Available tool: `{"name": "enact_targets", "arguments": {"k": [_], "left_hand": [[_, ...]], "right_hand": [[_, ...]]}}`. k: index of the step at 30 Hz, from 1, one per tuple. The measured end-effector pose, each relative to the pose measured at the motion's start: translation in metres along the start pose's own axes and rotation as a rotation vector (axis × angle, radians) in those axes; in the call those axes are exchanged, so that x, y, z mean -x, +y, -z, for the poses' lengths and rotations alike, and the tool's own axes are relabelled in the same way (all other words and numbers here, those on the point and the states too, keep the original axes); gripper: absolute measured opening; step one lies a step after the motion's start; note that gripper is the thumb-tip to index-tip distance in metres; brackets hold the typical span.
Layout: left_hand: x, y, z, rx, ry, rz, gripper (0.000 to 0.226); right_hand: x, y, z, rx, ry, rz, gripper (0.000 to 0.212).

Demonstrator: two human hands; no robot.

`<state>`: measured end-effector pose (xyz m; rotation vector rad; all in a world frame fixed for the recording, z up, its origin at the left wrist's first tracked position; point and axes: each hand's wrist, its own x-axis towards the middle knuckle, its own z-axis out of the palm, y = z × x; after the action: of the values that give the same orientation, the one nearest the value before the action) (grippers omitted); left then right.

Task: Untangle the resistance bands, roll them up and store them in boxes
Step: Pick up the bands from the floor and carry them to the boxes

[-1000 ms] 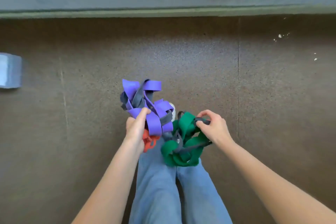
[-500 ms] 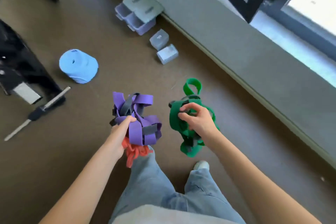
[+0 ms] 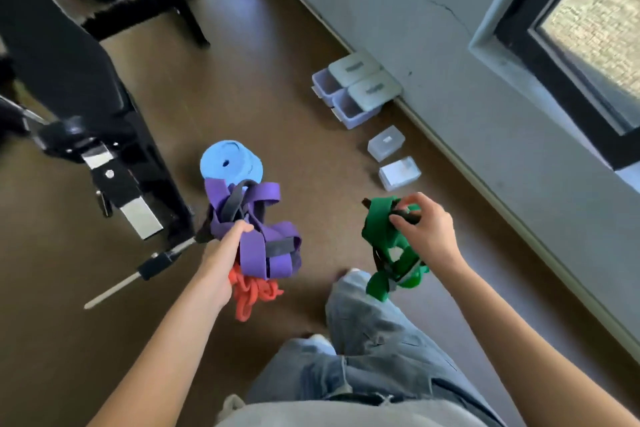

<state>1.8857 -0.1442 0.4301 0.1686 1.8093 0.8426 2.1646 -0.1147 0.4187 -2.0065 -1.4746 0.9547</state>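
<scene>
The person stood on a brown floor (image 3: 311,163) and held a bundle of bands in each hand, well apart from each other, both above the floor and in front of the legs in light blue jeans (image 3: 374,350).

The left hand (image 3: 221,263) had its fingers curled around a tangled bundle of wide purple rubber bands (image 3: 258,236) with some dark grey bands (image 3: 277,246) woven through it. A thin orange-red band (image 3: 252,291) hung in loops below the same hand, under the purple bundle.

The right hand (image 3: 427,232) gripped a tangled bundle of green rubber bands (image 3: 381,232), also crossed by dark strips. The thumb and the first fingers pinched the top of the bundle, and the lower part hung down beside the wrist.

Near the grey wall (image 3: 450,45), two open pale lilac plastic boxes (image 3: 341,104) stood side by side on the floor, touching each other, each with a grey-green lid (image 3: 374,90) lying across its wall end. Two smaller closed translucent boxes (image 3: 393,158) lay just beside them, nearer to the person, along the same wall.

A light blue round foam piece with a hole (image 3: 230,163) lay on the floor behind the purple bundle. At the left edge stood a black exercise machine (image 3: 69,87) with a metal bar (image 3: 138,274) reaching out over the floor.
</scene>
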Motion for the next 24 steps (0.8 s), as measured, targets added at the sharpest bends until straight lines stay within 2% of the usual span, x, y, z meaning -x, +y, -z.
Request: {"name": "enact_targets", "arguments": {"k": [5,8,11,17,20,24], "left_hand": [[-0.066,0.086,-0.023,0.052,0.042,-0.027,0.03],[-0.108,0.14,-0.043,0.033,0.081,-0.011,0.035],[-0.145,0.194,-0.064,0.048,0.117,0.0,0.043],[-0.217,0.303,-0.104,-0.048,0.09,-0.032,0.023],[-0.266,0.357,-0.134,-0.137,0.053,-0.065,0.021],[-0.338,0.43,-0.19,-0.336,-0.088,-0.088,0.022]], "right_hand": [[-0.1,-0.028,-0.026,-0.095,0.096,-0.119,0.013],[-0.176,-0.053,-0.04,-0.148,0.066,-0.166,0.01],[-0.242,-0.093,-0.052,-0.117,-0.012,-0.095,0.011],[-0.334,-0.165,-0.066,-0.031,-0.097,0.083,0.008],[-0.375,-0.18,-0.08,-0.059,-0.023,0.069,0.008],[-0.432,-0.19,-0.106,-0.151,0.141,-0.144,0.007]]}}
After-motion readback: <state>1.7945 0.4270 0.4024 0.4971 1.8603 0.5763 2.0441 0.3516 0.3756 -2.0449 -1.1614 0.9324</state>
